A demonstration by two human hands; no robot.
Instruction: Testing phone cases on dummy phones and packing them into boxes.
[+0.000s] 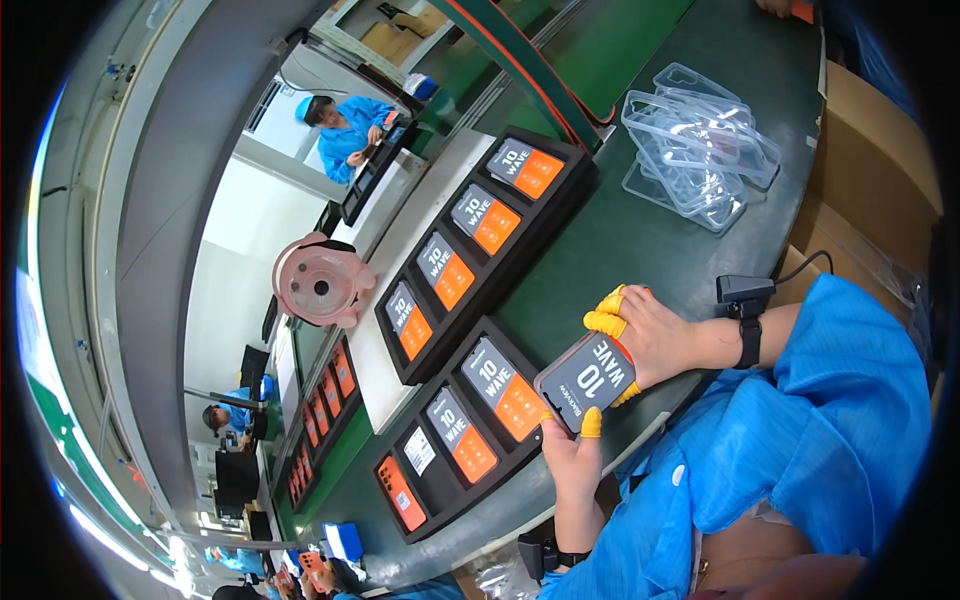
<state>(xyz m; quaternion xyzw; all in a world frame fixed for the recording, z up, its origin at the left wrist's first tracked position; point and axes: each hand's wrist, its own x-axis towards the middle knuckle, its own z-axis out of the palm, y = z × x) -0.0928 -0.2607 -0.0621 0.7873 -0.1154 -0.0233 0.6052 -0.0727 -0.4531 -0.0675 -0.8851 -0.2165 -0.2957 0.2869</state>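
A smartphone (pixel 588 385) with a dark printed front film and an orange edge is held tilted between both hands, above the conveyor's near edge. My right hand (pixel 645 335) grips its upper right end, with yellow finger cots on the fingers. My left hand (pixel 575 455) pinches the lower end, a yellow cot on its thumb; its other fingers are mostly hidden. Beside the phone lies a black tray (pixel 440 528). Two of its slots hold phones (pixel 462 435) with grey-and-orange films, another shows a white label (pixel 419 452), and the end one holds an orange phone back (pixel 400 495).
A second black tray (pixel 490 285) of film-covered phones rests further off, by a white board (pixel 388 395). Clear plastic cases (pixel 700 150) are heaped on the green belt (pixel 620 255). A pink fan (pixel 320 285) stands beyond; a cardboard box (pixel 870 170) is at right. Several co-workers sit along the line.
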